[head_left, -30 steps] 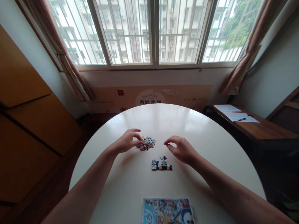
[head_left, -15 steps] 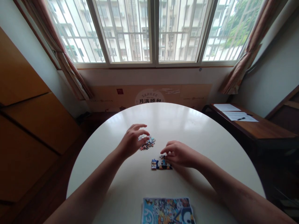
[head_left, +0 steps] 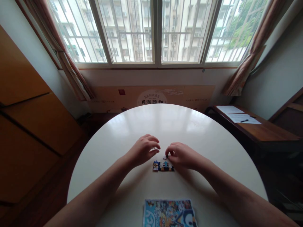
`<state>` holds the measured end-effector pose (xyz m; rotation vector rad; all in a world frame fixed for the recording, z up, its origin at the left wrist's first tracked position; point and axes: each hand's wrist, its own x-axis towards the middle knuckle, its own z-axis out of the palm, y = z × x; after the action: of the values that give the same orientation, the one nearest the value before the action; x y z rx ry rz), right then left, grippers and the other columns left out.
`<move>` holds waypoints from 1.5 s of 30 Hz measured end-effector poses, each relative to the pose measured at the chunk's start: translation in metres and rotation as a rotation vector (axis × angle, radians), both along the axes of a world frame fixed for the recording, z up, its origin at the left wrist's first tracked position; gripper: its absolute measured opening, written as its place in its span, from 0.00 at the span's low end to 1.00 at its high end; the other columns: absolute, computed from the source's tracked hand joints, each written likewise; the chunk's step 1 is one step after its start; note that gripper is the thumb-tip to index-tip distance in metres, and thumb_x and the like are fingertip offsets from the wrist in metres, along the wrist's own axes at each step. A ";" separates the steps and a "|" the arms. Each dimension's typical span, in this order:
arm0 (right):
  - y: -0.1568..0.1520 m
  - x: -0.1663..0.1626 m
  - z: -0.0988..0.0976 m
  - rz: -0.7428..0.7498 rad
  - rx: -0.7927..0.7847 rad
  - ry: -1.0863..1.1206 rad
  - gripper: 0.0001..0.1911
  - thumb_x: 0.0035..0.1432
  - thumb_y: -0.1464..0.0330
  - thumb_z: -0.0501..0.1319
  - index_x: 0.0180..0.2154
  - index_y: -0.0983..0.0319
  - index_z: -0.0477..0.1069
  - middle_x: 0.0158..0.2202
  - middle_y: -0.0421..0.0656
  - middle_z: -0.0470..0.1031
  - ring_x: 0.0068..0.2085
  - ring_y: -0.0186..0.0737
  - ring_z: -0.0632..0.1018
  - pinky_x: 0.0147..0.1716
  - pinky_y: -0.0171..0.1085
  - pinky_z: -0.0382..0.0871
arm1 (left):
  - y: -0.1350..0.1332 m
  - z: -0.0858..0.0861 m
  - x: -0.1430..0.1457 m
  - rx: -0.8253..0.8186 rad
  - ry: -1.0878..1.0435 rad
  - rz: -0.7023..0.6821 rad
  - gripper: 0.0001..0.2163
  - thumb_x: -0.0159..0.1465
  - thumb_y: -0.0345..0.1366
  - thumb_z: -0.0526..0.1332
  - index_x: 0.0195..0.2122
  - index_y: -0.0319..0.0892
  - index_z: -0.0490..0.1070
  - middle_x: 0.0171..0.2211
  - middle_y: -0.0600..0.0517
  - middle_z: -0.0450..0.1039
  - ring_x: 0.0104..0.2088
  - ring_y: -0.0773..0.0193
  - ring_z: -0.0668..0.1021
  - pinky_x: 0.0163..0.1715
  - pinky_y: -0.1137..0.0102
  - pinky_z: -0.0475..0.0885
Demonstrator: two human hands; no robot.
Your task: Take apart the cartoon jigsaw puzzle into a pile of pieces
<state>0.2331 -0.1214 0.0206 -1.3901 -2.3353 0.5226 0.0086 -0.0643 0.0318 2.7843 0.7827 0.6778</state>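
A small patch of joined jigsaw puzzle pieces (head_left: 163, 167), dark blue, orange and white, lies flat on the white round table (head_left: 208, 189). My right hand (head_left: 182, 155) is at the patch's upper right edge, thumb and fingers pinched on a small puzzle piece (head_left: 165, 157). Whether that piece touches the patch I cannot tell. My left hand (head_left: 144, 149) hovers just up and left of the patch, thumb and fingers apart, nothing visible between them. It covers nearly all of the loose piece pile (head_left: 153, 147).
Near the table's front edge lies a colourful picture sheet or box lid (head_left: 169, 214) with cartoon figures. To the right stands a wooden side table (head_left: 272, 134) holding papers (head_left: 241, 118) and a dark pen (head_left: 244, 120). A barred window is beyond.
My left hand has moved right and slightly nearer, from over the loose pile towards the joined patch. My right hand has shifted only slightly and stays pinched at the patch's upper edge.
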 end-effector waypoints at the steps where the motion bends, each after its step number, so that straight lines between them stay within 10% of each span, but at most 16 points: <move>1: 0.000 0.000 0.000 -0.010 -0.017 -0.004 0.11 0.53 0.73 0.59 0.35 0.58 0.78 0.32 0.40 0.76 0.35 0.37 0.73 0.36 0.35 0.63 | -0.002 -0.001 0.003 -0.009 0.023 -0.006 0.04 0.60 0.30 0.67 0.34 0.46 0.79 0.42 0.50 0.79 0.44 0.56 0.76 0.46 0.61 0.71; 22: 0.005 0.003 -0.003 -0.062 -0.191 0.167 0.08 0.51 0.71 0.62 0.34 0.60 0.78 0.31 0.40 0.78 0.32 0.37 0.75 0.30 0.34 0.63 | -0.022 -0.010 0.028 -0.088 0.071 -0.008 0.05 0.62 0.32 0.64 0.31 0.45 0.80 0.38 0.50 0.79 0.41 0.57 0.75 0.46 0.61 0.69; 31: 0.009 0.011 -0.002 -0.166 -0.061 0.249 0.12 0.58 0.69 0.59 0.41 0.60 0.79 0.35 0.43 0.80 0.34 0.38 0.76 0.35 0.36 0.67 | 0.025 0.012 -0.032 -0.063 0.011 0.412 0.09 0.64 0.38 0.60 0.32 0.42 0.79 0.41 0.45 0.78 0.45 0.51 0.76 0.49 0.55 0.70; 45: 0.003 0.005 -0.001 -0.090 0.031 0.236 0.11 0.59 0.72 0.59 0.38 0.59 0.80 0.34 0.42 0.81 0.34 0.37 0.77 0.35 0.36 0.68 | 0.038 -0.001 -0.039 0.048 -0.055 0.573 0.09 0.64 0.39 0.59 0.35 0.43 0.79 0.39 0.44 0.77 0.43 0.49 0.76 0.49 0.54 0.70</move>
<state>0.2378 -0.1186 0.0195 -1.3343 -2.0762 0.5868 -0.0304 -0.0259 0.0306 2.5618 1.5927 0.8583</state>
